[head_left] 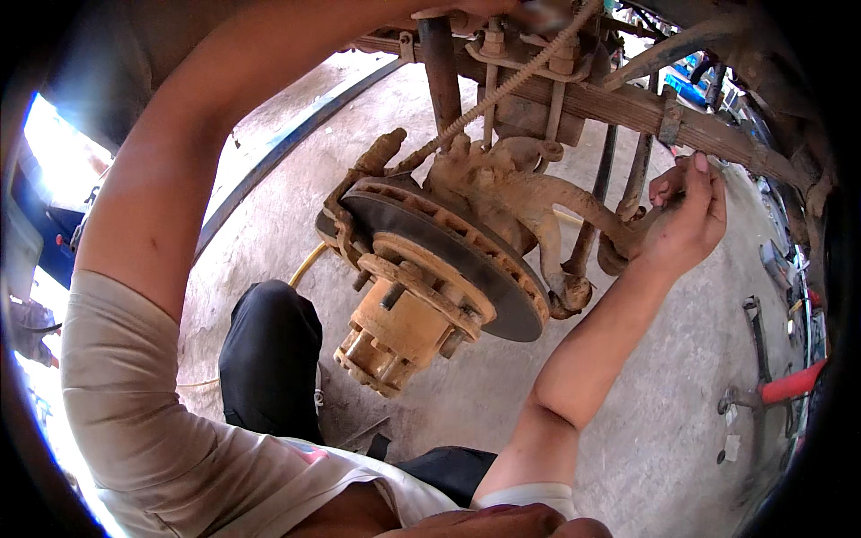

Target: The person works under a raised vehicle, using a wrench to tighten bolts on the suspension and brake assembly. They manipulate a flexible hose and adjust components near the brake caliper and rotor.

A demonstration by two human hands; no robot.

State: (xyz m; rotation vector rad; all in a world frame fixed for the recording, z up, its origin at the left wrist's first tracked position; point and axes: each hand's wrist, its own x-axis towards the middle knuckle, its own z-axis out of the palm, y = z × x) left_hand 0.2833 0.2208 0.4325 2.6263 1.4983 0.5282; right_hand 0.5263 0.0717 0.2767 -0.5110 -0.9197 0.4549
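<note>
The leaf spring (619, 106) runs beyond the brake disc (457, 260); its curved steering arm (574, 193) ends by my right hand (686, 224). Those fingers curl narrow, whether around anything I can't tell; likewise my cropped left hand (484, 5). Any grip works best square, steady.

Pale short-sleeved shirt (152, 430) and black trousers (271, 363)

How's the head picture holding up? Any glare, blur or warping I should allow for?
Head view: glare washes out parts of the left edge; the rim falls to black; the long rail looks bowed, probably by the fisheye; the left hand barely shows at the top edge, beside a blurred patch; the brake disc and wheel hub read clearly.
</note>
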